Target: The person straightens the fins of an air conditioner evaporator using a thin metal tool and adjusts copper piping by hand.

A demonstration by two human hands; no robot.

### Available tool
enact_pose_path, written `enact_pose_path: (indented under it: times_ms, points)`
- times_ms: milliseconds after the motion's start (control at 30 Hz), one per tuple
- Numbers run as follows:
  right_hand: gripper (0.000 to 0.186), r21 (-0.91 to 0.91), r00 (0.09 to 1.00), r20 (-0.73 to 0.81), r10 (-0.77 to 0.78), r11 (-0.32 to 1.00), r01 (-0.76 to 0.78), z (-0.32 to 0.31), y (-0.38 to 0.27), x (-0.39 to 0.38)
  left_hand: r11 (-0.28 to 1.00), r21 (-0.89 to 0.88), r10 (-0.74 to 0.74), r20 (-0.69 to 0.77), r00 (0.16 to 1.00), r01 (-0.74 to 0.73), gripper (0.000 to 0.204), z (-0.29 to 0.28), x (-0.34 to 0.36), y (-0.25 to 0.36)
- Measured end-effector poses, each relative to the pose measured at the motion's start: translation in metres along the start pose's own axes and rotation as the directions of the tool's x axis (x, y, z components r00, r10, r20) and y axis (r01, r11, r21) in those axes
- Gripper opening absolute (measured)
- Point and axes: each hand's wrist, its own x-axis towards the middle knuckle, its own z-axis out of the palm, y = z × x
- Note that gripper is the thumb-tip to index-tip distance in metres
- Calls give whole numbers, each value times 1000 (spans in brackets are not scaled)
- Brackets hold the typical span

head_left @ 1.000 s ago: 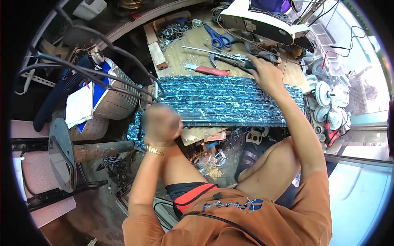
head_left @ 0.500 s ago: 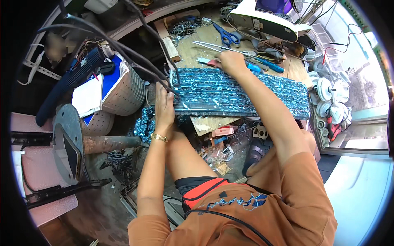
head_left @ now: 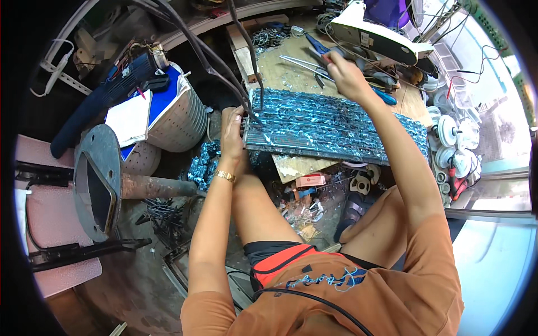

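Note:
A long slab (head_left: 325, 120) with rows of ragged, glinting blue fins, like an air-conditioner coil, lies across the bench front. Against its left end rests my left hand (head_left: 231, 134), fingers stretched out along the edge. My right hand (head_left: 346, 77) is above the slab's far side, fingers closed round a tool. Only a red bit of its handle (head_left: 327, 58) shows plainly; its kind is hidden. Long silver tongs or tweezers (head_left: 302, 64) lie beside that hand. Blue-handled scissors (head_left: 315, 43) are partly hidden behind it. A blue-handled tool (head_left: 386, 97) lies to the right.
Dark cables (head_left: 210, 64) hang down over the slab's left end. Crumpled blue fin scrap (head_left: 203, 168) lies to the left. A metal flanged stand (head_left: 154, 186) and a perforated drum (head_left: 179, 126) are further left. White spools (head_left: 446, 126) stand at the right, and a white device (head_left: 375, 38) at the back.
My right hand has lifted and moved right, taking the red-handled tool off the bench. My left hand stays at the slab's end. The whole view has shifted slightly.

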Motion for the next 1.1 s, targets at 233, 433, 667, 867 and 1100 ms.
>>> enact_pose_path:
  times_ms: [233, 433, 667, 867, 1100]
  points:
    - [25, -443, 899, 409, -159, 826, 348, 60, -68, -88, 985, -139, -113, -66, 991, 103, 44, 35, -3, 18]
    - [23, -446, 899, 340, -276, 795, 412, 112, -101, -86, 944, -204, -278, -61, 959, 261, 53, 20, 1, 14]
    - [23, -492, 905, 347, -246, 774, 399, 123, -111, -82, 957, -89, -282, -47, 958, 277, 47, 20, 3, 8]
    - [20, -496, 903, 355, -241, 770, 401, 122, -109, -78, 959, -21, -283, -55, 958, 282, 40, 22, 1, 4]
    - [14, -487, 838, 453, -305, 703, 519, 120, -117, -62, 958, 159, -231, -77, 970, 241, 38, 10, 7, -7]
